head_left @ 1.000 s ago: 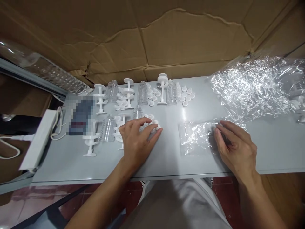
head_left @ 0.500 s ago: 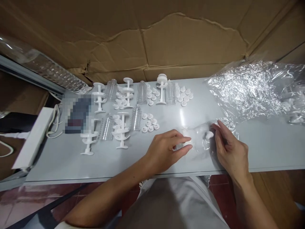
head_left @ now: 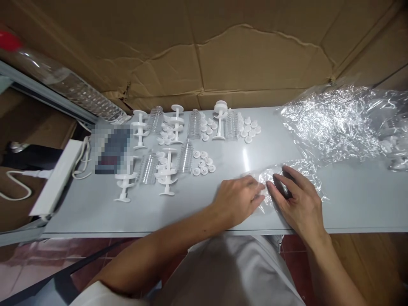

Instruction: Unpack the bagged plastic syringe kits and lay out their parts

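Observation:
A small clear plastic bag (head_left: 270, 180) lies on the grey table (head_left: 223, 212) near its front edge. My left hand (head_left: 239, 199) rests on the bag's left end, fingers curled and pinching the film. My right hand (head_left: 296, 199) presses on the bag's right part, thumb and fingers closed on the plastic. Left of my hands lie rows of white plunger parts (head_left: 167, 174), small clear ribbed bottles (head_left: 185, 157) and several white round caps (head_left: 202, 163).
A large crinkled clear plastic sheet (head_left: 338, 123) covers the table's right side, with a few white parts on it. Cardboard (head_left: 223, 55) stands behind the table. A blurred dark object (head_left: 111, 148) and a white power strip (head_left: 54, 185) lie at the left.
My left hand left the caps and moved right to the small bag. Both hands now hold the bag close together, and the bag has bunched up.

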{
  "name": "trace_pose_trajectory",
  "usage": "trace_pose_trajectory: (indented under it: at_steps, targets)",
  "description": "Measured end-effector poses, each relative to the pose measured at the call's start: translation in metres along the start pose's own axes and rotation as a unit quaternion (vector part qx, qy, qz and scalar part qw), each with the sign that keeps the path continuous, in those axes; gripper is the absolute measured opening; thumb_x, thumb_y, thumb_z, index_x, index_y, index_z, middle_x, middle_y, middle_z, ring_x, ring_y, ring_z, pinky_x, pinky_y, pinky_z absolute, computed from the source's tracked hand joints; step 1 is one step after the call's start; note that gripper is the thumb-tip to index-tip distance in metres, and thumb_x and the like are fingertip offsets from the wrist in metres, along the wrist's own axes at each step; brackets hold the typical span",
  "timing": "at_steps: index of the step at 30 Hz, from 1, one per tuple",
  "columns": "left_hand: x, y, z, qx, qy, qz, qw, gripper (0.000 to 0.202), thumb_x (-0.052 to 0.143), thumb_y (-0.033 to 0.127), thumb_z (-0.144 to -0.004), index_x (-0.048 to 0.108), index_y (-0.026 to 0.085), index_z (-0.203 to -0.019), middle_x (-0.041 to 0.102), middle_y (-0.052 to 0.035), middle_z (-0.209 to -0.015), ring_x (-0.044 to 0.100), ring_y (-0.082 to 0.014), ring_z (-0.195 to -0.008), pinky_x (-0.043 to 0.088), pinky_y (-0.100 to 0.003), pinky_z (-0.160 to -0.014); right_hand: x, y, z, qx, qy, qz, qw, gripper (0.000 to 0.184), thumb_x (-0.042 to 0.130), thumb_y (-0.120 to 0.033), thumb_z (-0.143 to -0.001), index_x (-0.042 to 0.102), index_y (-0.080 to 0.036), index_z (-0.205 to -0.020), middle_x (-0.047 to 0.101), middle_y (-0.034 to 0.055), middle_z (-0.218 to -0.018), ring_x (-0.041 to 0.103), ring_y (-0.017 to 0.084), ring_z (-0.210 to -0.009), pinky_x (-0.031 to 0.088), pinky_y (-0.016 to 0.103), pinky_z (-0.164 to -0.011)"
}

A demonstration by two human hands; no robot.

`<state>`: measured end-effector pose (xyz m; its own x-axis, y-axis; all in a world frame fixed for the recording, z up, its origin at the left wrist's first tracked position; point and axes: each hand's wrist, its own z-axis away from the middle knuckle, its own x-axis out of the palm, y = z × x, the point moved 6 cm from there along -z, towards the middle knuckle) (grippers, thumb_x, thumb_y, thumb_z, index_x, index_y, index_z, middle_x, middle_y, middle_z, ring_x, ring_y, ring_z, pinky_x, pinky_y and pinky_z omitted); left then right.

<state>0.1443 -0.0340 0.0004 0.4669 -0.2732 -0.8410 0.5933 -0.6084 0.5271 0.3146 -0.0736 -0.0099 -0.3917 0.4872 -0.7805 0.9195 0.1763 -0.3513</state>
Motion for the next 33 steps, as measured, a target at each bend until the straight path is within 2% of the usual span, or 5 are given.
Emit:
trace_pose_trajectory:
  at_steps: [6, 11, 19, 24, 33]
  targets:
    - [-0.05, -0.015, 0.043, -0.008, 0.031, 0.061, 0.998, 0.024, 0.068, 0.022, -0.101, 0.068, 0.021, -0.124, 0.076, -0.0029, -0.11, 0.069, -0.0131, -0.076, 0.057, -0.028, -0.068, 0.003, 0.001, 0.001, 0.022, -0.01, 0.003, 1.0, 0.024, 0.075, -0.037, -0.095, 0.078, -0.021, -0.113, 0.07, 0.0124, -0.138, 0.071, 0.031, -0.121, 0.059, 0.053, -0.105]
    - [-0.084, -0.036, 0.074, -0.016, 0.171, -0.11, 0.979, 0.012, 0.063, 0.019, -0.103, 0.069, 0.02, -0.113, 0.075, -0.0062, -0.105, 0.072, -0.0189, -0.09, 0.056, -0.033, -0.078, -0.017, -0.011, 0.002, -0.02, 0.012, -0.014, 1.0, 0.034, 0.078, -0.028, -0.092, 0.073, -0.025, -0.126, 0.07, 0.0113, -0.139, 0.071, 0.031, -0.122, 0.059, 0.052, -0.106]
    - [-0.061, -0.039, 0.07, 0.025, 0.159, -0.246, 0.956, 0.016, 0.064, 0.015, -0.102, 0.069, 0.02, -0.117, 0.079, -0.0052, -0.102, 0.07, -0.0235, -0.091, 0.043, -0.04, -0.082, -0.025, -0.023, 0.03, -0.162, -0.179, -0.049, 0.969, 0.061, 0.073, -0.046, -0.096, 0.056, -0.026, -0.151, 0.061, 0.0125, -0.154, 0.06, 0.035, -0.141, 0.055, 0.063, -0.111]
    - [-0.065, -0.039, 0.07, 0.032, 0.192, -0.245, 0.95, 0.005, 0.068, 0.018, -0.1, 0.07, 0.022, -0.102, 0.08, -0.0052, -0.11, 0.069, -0.0245, -0.098, 0.04, -0.042, -0.087, -0.031, -0.034, 0.037, -0.163, -0.162, -0.042, 0.972, 0.037, 0.063, -0.015, -0.101, 0.067, -0.025, -0.137, 0.072, 0.0087, -0.139, 0.073, 0.025, -0.121, 0.063, 0.048, -0.098]
    - [-0.068, -0.051, 0.076, 0.001, 0.284, -0.271, 0.92, 0.004, 0.079, 0.022, -0.093, 0.077, 0.023, -0.096, 0.073, -0.0077, -0.098, 0.062, -0.0281, -0.097, 0.038, -0.043, -0.085, -0.036, -0.013, 0.026, -0.057, -0.088, 0.028, 0.994, 0.051, 0.065, -0.04, -0.102, 0.057, -0.022, -0.149, 0.06, 0.017, -0.152, 0.061, 0.037, -0.136, 0.055, 0.06, -0.106]
